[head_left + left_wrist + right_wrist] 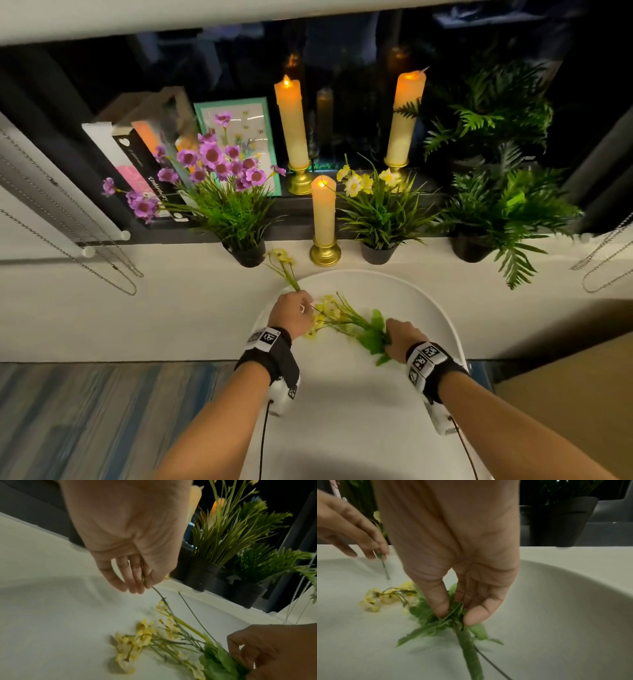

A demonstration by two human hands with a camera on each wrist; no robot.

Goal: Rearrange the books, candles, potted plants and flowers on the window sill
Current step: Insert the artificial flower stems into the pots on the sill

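Note:
A bunch of yellow artificial flowers (pixel 337 317) lies on a white chair seat (pixel 421 301) below the window sill. My right hand (pixel 399 339) pinches the bunch at its green leaves (pixel 426 612), thumb and fingers around the top of the thick stem (pixel 469 649). My left hand (pixel 298 310) pinches a single thin sprig (pixel 282 265) whose yellow blossoms point up towards the sill; its wire end (pixel 159 596) sticks out below the fingers (pixel 135 582). On the sill stand books (pixel 137 164), three lit candles (pixel 323 209) and potted plants.
A purple-flowered pot (pixel 219 178) and a framed card (pixel 239 137) stand left of the candles. A yellow-flowered pot (pixel 376 219) and ferns (pixel 500 205) stand to the right. Blind chains (pixel 102 267) hang at both sides. A cardboard box (pixel 565 394) is at the lower right.

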